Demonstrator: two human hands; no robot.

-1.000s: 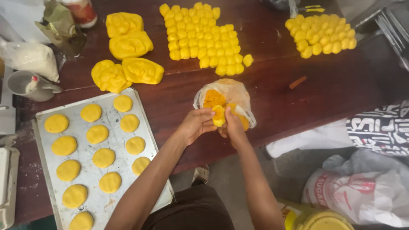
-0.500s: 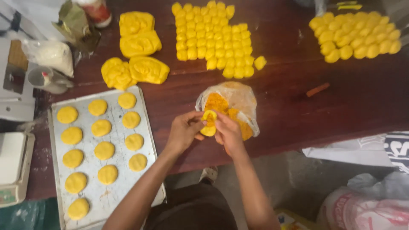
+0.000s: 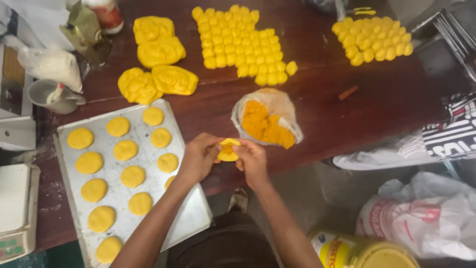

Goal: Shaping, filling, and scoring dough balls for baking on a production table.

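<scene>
So the small yellow dough piece [image 3: 228,149] sits right between both hands, held up just over the near edge of the dark wooden worktop [image 3: 377,106]. Left hand [image 3: 198,159] and right hand [image 3: 253,161] are both pinching it, fingertips curled around its rim, so I'd say I'm mid-way through closing or shaping it around filling. Next bit looks like it needs gentle, even pressure so the dough seals without splitting.

Just beyond the hands is a clear plastic bag of orange crumbly filling [image 3: 265,121], open and near enough to bump. To the left, a flat metal baking tray [image 3: 193,218] holds flattened yellow discs [image 3: 133,176], with bare space along its near right corner, which hangs a little over the worktop edge, so I'd be careful there. Further back are big yellow dough lumps [image 3: 158,64] and two groups of small yellow dough balls [image 3: 243,42], well apart from the hands. Open room is mostly the bare wood right of the bag.
</scene>
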